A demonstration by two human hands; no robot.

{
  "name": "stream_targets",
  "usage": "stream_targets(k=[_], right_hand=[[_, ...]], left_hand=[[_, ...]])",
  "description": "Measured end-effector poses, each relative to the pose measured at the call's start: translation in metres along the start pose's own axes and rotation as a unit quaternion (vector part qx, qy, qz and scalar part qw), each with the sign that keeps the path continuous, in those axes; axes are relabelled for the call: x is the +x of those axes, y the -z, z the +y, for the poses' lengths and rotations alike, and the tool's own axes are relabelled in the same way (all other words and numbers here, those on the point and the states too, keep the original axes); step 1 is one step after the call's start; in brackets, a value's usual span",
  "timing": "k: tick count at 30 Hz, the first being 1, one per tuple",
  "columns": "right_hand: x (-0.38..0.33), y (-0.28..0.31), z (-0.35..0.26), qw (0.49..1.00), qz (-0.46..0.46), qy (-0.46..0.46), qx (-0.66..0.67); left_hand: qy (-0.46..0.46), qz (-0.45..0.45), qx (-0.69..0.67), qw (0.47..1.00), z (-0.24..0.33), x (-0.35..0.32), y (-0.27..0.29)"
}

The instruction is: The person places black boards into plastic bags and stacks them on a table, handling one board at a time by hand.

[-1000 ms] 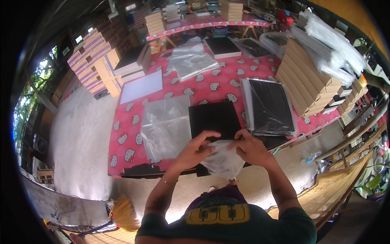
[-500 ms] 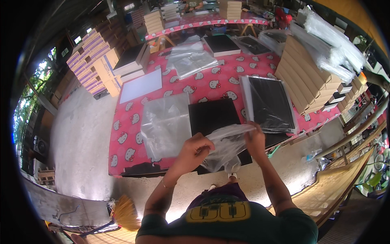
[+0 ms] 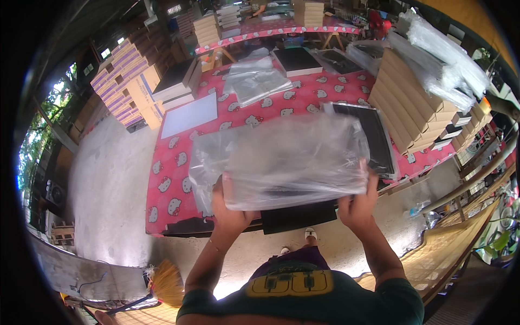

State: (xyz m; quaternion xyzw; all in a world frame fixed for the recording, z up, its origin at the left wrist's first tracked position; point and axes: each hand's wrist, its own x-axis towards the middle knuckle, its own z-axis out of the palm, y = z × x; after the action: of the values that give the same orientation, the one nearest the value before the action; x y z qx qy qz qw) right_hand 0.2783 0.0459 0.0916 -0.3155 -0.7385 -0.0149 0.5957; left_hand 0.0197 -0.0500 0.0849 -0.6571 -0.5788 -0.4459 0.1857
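A clear plastic bag (image 3: 300, 157) is stretched wide between my hands, its far part blurred by motion. My left hand (image 3: 230, 211) is closed on its near left corner, some fingers showing dimly through the film. At the near right corner my right hand (image 3: 358, 208) grips it the same way. Beneath the bag lies a black board (image 3: 298, 218), its near end jutting past the table edge and the remainder mostly covered. Left of it a flat pile of clear bags (image 3: 208, 157) is partly overlapped. Black boards in clear plastic (image 3: 377, 135) lie to the right.
The table has a pink patterned cover (image 3: 168, 187). Brown cartons (image 3: 409, 103) are stacked at the right, with plastic-wrapped bundles (image 3: 444, 59) on top. A white sheet (image 3: 189, 115), more clear bags (image 3: 260, 84) and a black-topped stack (image 3: 297, 60) lie farther back. A broom (image 3: 167, 284) is at lower left.
The plastic bag, bunched between my hands before, is now spread out flat and wide over the black board. My hands have moved apart, the left one outward to the left, the right one slightly right and nearer.
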Motion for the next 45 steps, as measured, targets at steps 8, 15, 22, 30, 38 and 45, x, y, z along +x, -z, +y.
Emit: stream_targets(k=[8, 15, 22, 30, 38, 45], right_hand=[[-0.040, 0.017, 0.067, 0.742, -0.643, -0.187, 0.026], [-0.055, 0.009, 0.072, 0.350, -0.275, -0.449, 0.775], [-0.046, 0.003, 0.052, 0.600, -0.694, -0.119, 0.378], [-0.055, 0.010, 0.067, 0.483, -0.735, -0.220, 0.421], [-0.117, 0.012, 0.078, 0.482, -0.316, -0.614, 0.540], [-0.159, 0.022, 0.088, 0.315, -0.388, -0.491, 0.713]], left_hand=[[0.178, -0.300, -0.426, 0.835, -0.041, -0.015, 0.028], [0.203, -0.394, -0.524, 0.727, -0.022, -0.016, 0.022], [0.338, -0.235, -0.648, 0.641, -0.024, -0.032, 0.002], [0.267, -0.277, -0.677, 0.628, -0.028, -0.045, 0.000], [0.359, -0.357, -0.679, 0.532, -0.052, -0.119, -0.012], [0.526, -0.269, -0.686, 0.424, -0.068, -0.152, -0.007]])
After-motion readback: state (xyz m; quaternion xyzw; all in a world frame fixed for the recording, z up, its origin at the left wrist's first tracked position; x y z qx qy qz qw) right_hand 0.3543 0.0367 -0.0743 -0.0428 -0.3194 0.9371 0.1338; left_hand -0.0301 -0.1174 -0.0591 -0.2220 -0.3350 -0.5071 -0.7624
